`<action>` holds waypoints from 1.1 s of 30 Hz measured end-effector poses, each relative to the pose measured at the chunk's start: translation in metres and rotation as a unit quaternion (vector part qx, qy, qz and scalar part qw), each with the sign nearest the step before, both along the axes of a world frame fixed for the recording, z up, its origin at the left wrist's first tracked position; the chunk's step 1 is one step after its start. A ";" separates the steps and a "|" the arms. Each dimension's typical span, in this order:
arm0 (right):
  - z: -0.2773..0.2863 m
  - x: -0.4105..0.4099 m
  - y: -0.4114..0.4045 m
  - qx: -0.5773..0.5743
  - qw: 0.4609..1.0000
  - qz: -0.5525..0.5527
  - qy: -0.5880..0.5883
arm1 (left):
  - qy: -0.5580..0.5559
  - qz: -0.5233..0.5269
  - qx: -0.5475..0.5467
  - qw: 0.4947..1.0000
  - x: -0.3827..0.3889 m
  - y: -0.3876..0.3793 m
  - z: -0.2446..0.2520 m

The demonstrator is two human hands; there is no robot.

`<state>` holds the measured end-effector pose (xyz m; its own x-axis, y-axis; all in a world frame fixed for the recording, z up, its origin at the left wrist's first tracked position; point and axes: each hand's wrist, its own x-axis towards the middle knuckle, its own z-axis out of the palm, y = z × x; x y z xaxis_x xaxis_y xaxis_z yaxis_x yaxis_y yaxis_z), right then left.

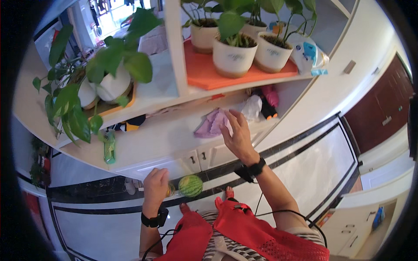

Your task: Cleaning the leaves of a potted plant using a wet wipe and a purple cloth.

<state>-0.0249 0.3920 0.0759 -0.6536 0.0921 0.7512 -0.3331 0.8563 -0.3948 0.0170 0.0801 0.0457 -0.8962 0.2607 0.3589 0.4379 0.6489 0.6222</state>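
Observation:
My right hand (237,135) reaches over the middle shelf with its fingers apart and nothing held. Just beyond its fingertips lies a crumpled lilac cloth item (209,125) with a scalloped edge; I cannot tell whether the hand touches it. In front of the cabinet's front edge, my left hand (156,187) hangs with curled fingers, and its palm is hidden. A white plastic bag (253,107) sits to the right of the lilac item, beside a pink and black item (269,98). On the shelf's left end is a green bottle (110,150).
Potted plants in white pots (234,55) stand on an orange tray (209,80) on the upper shelf, beside a packet (307,53). More trailing pothos (111,84) hangs at left. A watermelon (190,186) rests on the floor before the cabinet doors (176,166). Cables run along both arms.

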 end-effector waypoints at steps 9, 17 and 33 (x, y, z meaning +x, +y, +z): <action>0.111 0.011 0.088 -0.126 0.975 0.031 0.179 | 0.184 -0.038 0.169 0.968 -0.023 0.165 0.108; 0.128 0.002 0.128 0.024 0.991 -0.039 0.123 | 0.390 0.013 0.013 0.920 -0.055 0.185 0.170; 0.132 0.002 0.143 0.021 0.995 0.002 0.093 | 0.367 -0.024 0.025 0.930 -0.075 0.182 0.166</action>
<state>-0.0228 0.5348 0.2083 -0.5035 0.0555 0.8622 -0.3997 0.8697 -0.2894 -0.0578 0.2623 0.2119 -0.3929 0.2603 0.8820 0.7844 0.5955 0.1736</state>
